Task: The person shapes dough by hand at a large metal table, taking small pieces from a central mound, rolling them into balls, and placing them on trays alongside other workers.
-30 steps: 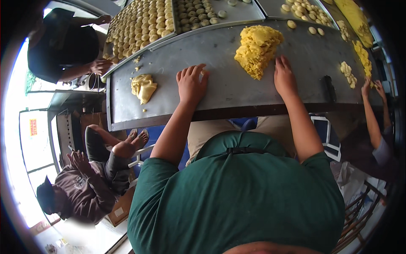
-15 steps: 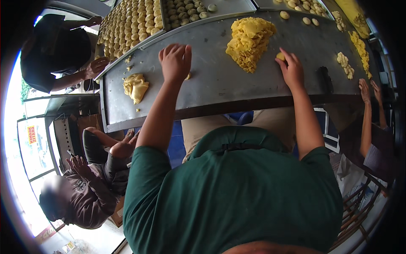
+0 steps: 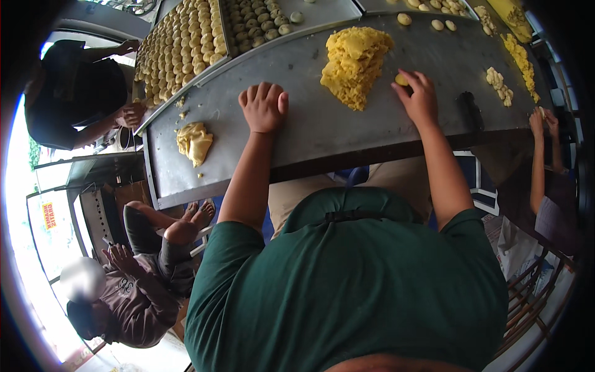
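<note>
My left hand [image 3: 263,107] lies palm down on the metal table [image 3: 291,74], fingers slightly apart; whatever is beneath the palm is hidden. To its left rests a smooth lump of pale yellow dough [image 3: 194,144]. Between the thumb and fingers of my right hand [image 3: 420,98] is a small yellow ball [image 3: 401,80], held low over the tabletop. A tall heap of crumbly yellow filling [image 3: 356,65] sits between my hands, nearer the right one.
Trays of round buns [image 3: 183,53] and darker speckled buns [image 3: 254,25] line the far edge. Dough pieces [image 3: 499,87] and a black object [image 3: 470,111] lie at right. Co-workers' hands [image 3: 542,121] work at the right end, another person's [image 3: 131,115] at left; someone sits [image 3: 139,291] lower left.
My left hand has come back toward me, covering the spot where a small dough piece showed by the wrist. My right hand keeps the yellow ball. The whole view has shifted slightly.
</note>
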A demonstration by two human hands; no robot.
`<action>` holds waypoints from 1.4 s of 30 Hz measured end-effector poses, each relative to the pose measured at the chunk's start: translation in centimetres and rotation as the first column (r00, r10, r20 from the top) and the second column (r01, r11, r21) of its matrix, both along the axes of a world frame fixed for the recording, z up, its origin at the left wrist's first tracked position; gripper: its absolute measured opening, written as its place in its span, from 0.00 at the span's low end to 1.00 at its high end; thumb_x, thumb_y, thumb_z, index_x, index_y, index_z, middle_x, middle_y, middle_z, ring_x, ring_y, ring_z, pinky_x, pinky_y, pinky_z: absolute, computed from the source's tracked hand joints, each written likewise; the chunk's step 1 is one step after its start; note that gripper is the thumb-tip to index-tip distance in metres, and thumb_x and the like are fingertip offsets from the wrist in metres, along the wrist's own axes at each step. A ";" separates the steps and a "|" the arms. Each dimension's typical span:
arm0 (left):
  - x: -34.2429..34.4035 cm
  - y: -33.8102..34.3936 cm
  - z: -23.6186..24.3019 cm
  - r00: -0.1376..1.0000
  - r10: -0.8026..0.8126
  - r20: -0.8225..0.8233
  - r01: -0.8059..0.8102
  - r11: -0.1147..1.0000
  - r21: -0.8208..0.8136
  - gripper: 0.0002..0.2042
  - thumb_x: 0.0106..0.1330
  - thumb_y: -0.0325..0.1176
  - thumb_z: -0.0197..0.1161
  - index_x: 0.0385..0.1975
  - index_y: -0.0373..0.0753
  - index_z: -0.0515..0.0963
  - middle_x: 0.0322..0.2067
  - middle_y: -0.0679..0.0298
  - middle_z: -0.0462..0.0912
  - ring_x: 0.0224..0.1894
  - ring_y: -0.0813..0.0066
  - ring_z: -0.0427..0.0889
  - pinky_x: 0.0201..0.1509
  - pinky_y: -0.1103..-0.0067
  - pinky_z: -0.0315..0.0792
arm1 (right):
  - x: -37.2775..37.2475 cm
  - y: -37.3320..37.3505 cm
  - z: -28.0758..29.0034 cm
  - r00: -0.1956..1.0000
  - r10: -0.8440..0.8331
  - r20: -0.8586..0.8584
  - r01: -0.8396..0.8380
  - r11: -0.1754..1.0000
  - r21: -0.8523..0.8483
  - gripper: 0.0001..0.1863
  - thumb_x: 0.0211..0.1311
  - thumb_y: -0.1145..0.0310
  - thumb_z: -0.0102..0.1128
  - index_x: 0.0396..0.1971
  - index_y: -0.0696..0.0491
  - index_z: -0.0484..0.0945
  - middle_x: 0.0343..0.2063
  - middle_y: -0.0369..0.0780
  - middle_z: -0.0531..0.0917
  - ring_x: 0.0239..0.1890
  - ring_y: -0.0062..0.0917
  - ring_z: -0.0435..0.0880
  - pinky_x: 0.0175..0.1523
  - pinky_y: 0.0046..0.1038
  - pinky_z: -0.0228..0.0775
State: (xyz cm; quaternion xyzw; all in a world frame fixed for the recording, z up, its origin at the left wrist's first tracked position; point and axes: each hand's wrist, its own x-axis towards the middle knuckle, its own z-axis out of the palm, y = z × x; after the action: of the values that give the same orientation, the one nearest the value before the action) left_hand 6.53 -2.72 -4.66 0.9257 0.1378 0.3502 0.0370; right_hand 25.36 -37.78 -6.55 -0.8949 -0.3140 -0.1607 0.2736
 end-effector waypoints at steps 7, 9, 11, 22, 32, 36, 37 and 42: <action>-6.0 1.1 0.2 0.946 0.268 -0.184 -0.325 0.805 -0.496 0.15 0.75 0.46 0.54 0.37 0.42 0.82 0.44 0.62 0.85 0.52 0.58 0.81 0.60 0.61 0.67 | -0.7 0.1 -0.1 0.980 0.197 0.008 -0.194 0.957 0.215 0.20 0.62 0.63 0.72 0.55 0.44 0.84 0.52 0.41 0.85 0.55 0.39 0.82 0.60 0.39 0.73; -9.0 0.4 -0.4 0.937 0.286 -0.201 -0.253 0.952 0.172 0.14 0.75 0.44 0.56 0.41 0.41 0.83 0.46 0.61 0.86 0.54 0.55 0.82 0.62 0.63 0.69 | -0.5 0.1 -0.2 0.975 0.204 0.091 -0.216 0.965 0.146 0.21 0.62 0.65 0.72 0.56 0.43 0.84 0.53 0.41 0.84 0.56 0.40 0.82 0.61 0.40 0.73; -9.5 0.3 0.1 0.946 0.209 -0.249 -0.215 0.977 0.003 0.13 0.75 0.43 0.57 0.43 0.41 0.81 0.49 0.60 0.85 0.55 0.54 0.81 0.64 0.62 0.68 | -0.3 -0.2 -0.1 0.994 0.087 0.064 -0.087 0.996 -0.006 0.24 0.64 0.66 0.70 0.61 0.43 0.80 0.53 0.42 0.84 0.56 0.42 0.81 0.62 0.40 0.73; -6.9 -5.3 1.3 0.981 0.032 0.193 0.196 -0.123 -0.973 0.22 0.82 0.50 0.49 0.59 0.36 0.72 0.58 0.52 0.80 0.60 0.58 0.80 0.61 0.66 0.75 | -8.8 4.1 4.6 0.930 0.269 -0.252 -0.017 0.714 0.700 0.15 0.63 0.71 0.73 0.48 0.56 0.83 0.42 0.43 0.88 0.45 0.35 0.88 0.51 0.32 0.80; -4.2 -11.3 8.4 0.836 -0.487 -0.252 0.057 0.535 -0.843 0.21 0.75 0.46 0.58 0.62 0.41 0.73 0.46 0.47 0.87 0.48 0.45 0.86 0.50 0.62 0.78 | -13.6 6.1 8.1 0.916 0.396 -0.070 -0.311 0.808 0.500 0.14 0.57 0.69 0.75 0.44 0.49 0.86 0.39 0.40 0.88 0.47 0.37 0.86 0.55 0.39 0.76; -3.9 -9.0 8.3 0.699 -0.539 -0.469 0.066 0.702 -0.709 0.18 0.61 0.44 0.72 0.45 0.40 0.83 0.36 0.46 0.86 0.42 0.43 0.86 0.44 0.63 0.78 | -15.1 6.0 11.4 0.850 0.514 0.113 -0.526 0.815 0.244 0.11 0.59 0.67 0.71 0.43 0.43 0.88 0.42 0.32 0.87 0.55 0.35 0.79 0.66 0.41 0.68; -4.1 -8.6 8.5 0.675 -0.537 -0.506 0.012 0.694 -0.720 0.17 0.58 0.43 0.76 0.40 0.39 0.84 0.37 0.47 0.87 0.43 0.45 0.86 0.44 0.65 0.79 | -15.0 6.1 11.6 0.828 0.505 0.246 -0.529 0.847 0.042 0.11 0.59 0.66 0.70 0.43 0.43 0.88 0.44 0.30 0.87 0.58 0.35 0.77 0.68 0.42 0.66; -4.0 -11.0 9.2 0.758 -0.605 -0.243 0.166 0.540 -0.825 0.18 0.55 0.40 0.78 0.42 0.37 0.83 0.38 0.51 0.88 0.42 0.52 0.88 0.45 0.67 0.79 | -13.1 5.6 8.3 0.745 0.654 0.133 -0.654 0.755 -0.048 0.13 0.56 0.68 0.72 0.43 0.43 0.89 0.47 0.29 0.87 0.58 0.33 0.78 0.69 0.46 0.62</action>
State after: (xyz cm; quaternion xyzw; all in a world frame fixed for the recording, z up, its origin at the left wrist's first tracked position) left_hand 2.54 -13.71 4.55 0.8831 0.0595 -0.0145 0.4652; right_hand 12.24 -32.15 1.79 -0.7142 -0.6259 -0.1177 0.2903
